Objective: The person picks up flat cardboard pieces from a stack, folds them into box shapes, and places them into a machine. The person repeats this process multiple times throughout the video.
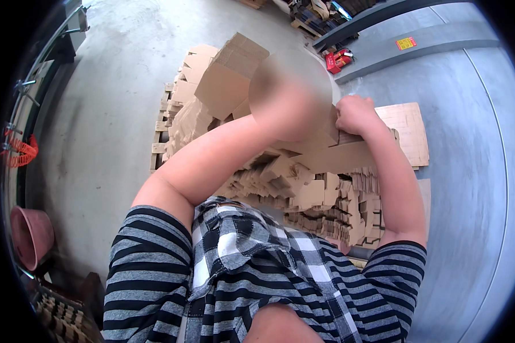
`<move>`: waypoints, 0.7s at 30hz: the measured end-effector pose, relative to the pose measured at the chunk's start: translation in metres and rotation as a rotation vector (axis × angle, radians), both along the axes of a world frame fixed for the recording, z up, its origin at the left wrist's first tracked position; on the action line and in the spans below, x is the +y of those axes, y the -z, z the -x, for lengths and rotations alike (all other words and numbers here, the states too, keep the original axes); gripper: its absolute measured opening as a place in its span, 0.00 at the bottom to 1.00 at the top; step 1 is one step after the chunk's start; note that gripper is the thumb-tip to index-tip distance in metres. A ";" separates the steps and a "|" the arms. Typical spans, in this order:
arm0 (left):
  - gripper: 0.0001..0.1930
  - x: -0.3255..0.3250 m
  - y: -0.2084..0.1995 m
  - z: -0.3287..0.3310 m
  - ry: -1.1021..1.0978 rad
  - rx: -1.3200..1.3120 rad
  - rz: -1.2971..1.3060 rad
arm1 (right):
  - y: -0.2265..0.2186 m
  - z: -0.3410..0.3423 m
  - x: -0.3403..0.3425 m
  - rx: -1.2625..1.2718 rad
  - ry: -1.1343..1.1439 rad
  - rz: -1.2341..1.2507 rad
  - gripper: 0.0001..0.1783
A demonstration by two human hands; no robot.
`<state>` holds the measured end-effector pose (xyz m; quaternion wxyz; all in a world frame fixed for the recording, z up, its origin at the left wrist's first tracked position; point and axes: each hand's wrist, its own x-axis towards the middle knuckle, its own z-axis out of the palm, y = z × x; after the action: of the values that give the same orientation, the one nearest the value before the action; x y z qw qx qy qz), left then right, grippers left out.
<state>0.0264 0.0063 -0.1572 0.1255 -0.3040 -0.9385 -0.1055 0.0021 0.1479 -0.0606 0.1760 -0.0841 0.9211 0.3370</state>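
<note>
My left hand (289, 108) reaches forward over the stack, and a round blurred patch hides its fingers. Beside it stands a folded brown cardboard box (229, 74), tilted on the pile. To the right, my right hand (355, 116) is closed, its fingers curled at the upper edge of a flat cardboard sheet (343, 155). That sheet lies below both hands and slopes toward me. Whether my left hand touches the box or the sheet cannot be seen.
Stacks of die-cut cardboard blanks (269, 180) lie beneath, on a wooden pallet (159, 134). A paler cardboard panel (406, 134) leans near the grey wall. Red fire extinguishers (339, 60) stand beyond. A reddish bucket (33, 237) sits far left.
</note>
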 end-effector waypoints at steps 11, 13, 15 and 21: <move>0.53 0.001 0.005 0.003 0.048 -0.008 -0.062 | -0.001 0.003 0.004 -0.040 -0.064 -0.040 0.14; 0.54 0.000 0.004 0.003 0.054 -0.025 -0.047 | -0.002 0.002 0.004 -0.017 -0.034 -0.027 0.14; 0.54 -0.001 0.007 0.006 0.080 -0.047 -0.078 | 0.001 0.004 0.003 -0.008 -0.029 -0.035 0.14; 0.53 0.002 0.012 0.007 0.047 0.005 -0.081 | 0.005 0.009 0.001 -0.021 -0.019 -0.048 0.16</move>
<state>0.0195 0.0085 -0.1693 0.1374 -0.3208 -0.9258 -0.1455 -0.0065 0.1486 -0.0656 0.1845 -0.0923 0.9100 0.3596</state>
